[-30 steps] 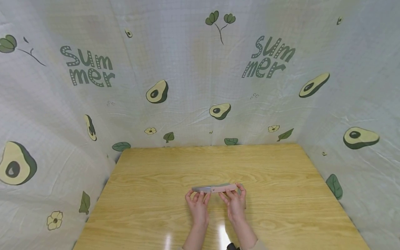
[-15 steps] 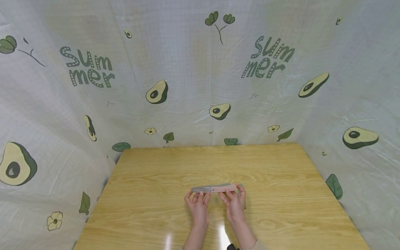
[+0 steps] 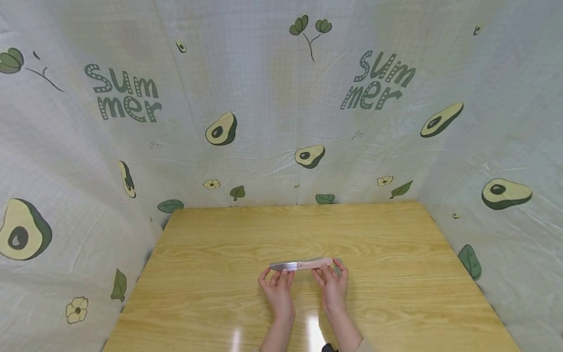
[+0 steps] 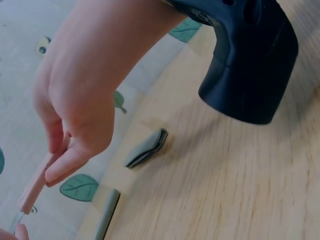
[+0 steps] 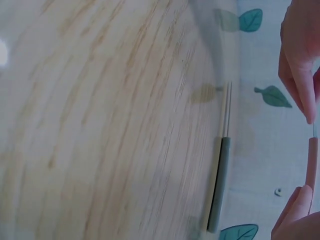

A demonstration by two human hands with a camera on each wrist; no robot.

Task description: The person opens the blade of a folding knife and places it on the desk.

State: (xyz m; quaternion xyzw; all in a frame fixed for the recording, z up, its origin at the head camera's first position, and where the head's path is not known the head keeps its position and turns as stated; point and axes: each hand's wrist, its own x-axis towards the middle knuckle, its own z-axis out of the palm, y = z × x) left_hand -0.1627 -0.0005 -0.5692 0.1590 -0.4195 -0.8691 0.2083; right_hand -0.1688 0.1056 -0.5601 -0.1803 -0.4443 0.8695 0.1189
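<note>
Both hands hold a small knife level over the table, its pink handle to the right and its shiny blade to the left. My left hand pinches the blade near the tip and along its lower edge. The handle's end is held between thumb and fingers of my right hand. In the left wrist view the right hand grips the pink handle, while left fingertips show at the blade. The right wrist view shows the left hand above the handle.
A grey-green sheath lies on the wooden table, partly behind the right hand in the head view. Farther off lies a grey-green handle with a thin metal part. Printed curtains surround the table. A black wrist device sits on the right arm.
The right hand has shifted slightly right and the handle end has risen a little. The knife has turned slightly, so the blade catches more light. The left hand has barely moved.
</note>
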